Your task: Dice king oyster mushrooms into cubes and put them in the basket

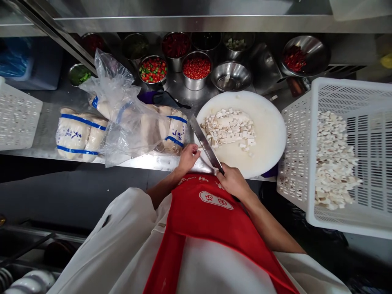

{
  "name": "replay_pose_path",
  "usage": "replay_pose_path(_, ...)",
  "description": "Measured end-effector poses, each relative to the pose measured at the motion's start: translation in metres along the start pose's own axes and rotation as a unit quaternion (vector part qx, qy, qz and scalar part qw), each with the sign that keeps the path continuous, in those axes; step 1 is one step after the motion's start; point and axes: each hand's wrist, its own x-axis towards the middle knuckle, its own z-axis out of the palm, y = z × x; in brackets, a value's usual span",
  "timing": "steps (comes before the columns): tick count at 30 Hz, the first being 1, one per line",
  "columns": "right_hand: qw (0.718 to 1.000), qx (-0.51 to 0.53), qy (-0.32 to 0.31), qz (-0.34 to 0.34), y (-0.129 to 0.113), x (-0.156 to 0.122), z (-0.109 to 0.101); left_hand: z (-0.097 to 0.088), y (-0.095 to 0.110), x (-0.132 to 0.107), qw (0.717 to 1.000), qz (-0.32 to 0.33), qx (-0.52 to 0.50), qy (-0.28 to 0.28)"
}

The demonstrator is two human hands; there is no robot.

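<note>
My right hand (233, 180) is wrapped round the dark handle of a kitchen knife (206, 143), whose broad blade slants up and left across the left rim of a round white cutting board (269, 122). Just left of the blade, my left hand (188, 158) has its fingers curled together, with a small white mushroom piece (200, 149) at the tips. Diced white mushrooms (229, 126) lie in a loose heap on the board, right of the knife. More diced mushrooms (333, 163) fill part of a white plastic basket (295, 151) on the right.
Plastic-wrapped packs of whole pale mushrooms (80, 134) and a crumpled clear bag (128, 126) lie left of the board. Behind stand steel bowls, including chopped red chillies (197, 67) and mixed red-green chillies (152, 70). A steel shelf edge (196, 24) overhangs them. Another white basket (18, 116) stands far left.
</note>
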Motion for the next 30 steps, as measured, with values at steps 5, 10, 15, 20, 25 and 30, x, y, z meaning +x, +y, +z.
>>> replay_pose_path(5, 0.998, 0.058, 0.028, 0.024, 0.006, 0.015, 0.013, -0.001, 0.005, 0.002, 0.993, 0.079, 0.068, -0.053)
replay_pose_path(10, 0.969, 0.228, 0.05, 0.085, 0.023, 0.007, -0.001, 0.007, 0.018, 0.032, 0.969, 0.168, 0.177, -0.046)
replay_pose_path(15, 0.929, 0.35, 0.084, 0.091, 0.046, -0.02, -0.019, 0.036, 0.026, 0.086, 0.979, 0.139, 0.135, 0.069)
replay_pose_path(20, 0.909, 0.377, 0.131, 0.119, 0.069, -0.04, -0.028, 0.073, 0.036, 0.098, 0.979, 0.191, 0.068, -0.014)
replay_pose_path(25, 0.897, 0.395, 0.143, 0.134, 0.087, -0.05, -0.029, 0.043, 0.045, 0.109, 0.971, 0.203, 0.125, 0.015)
replay_pose_path(30, 0.88, 0.425, 0.155, 0.149, 0.096, -0.049, -0.027, -0.023, 0.04, 0.171, 0.928, -0.005, 0.372, -0.01)
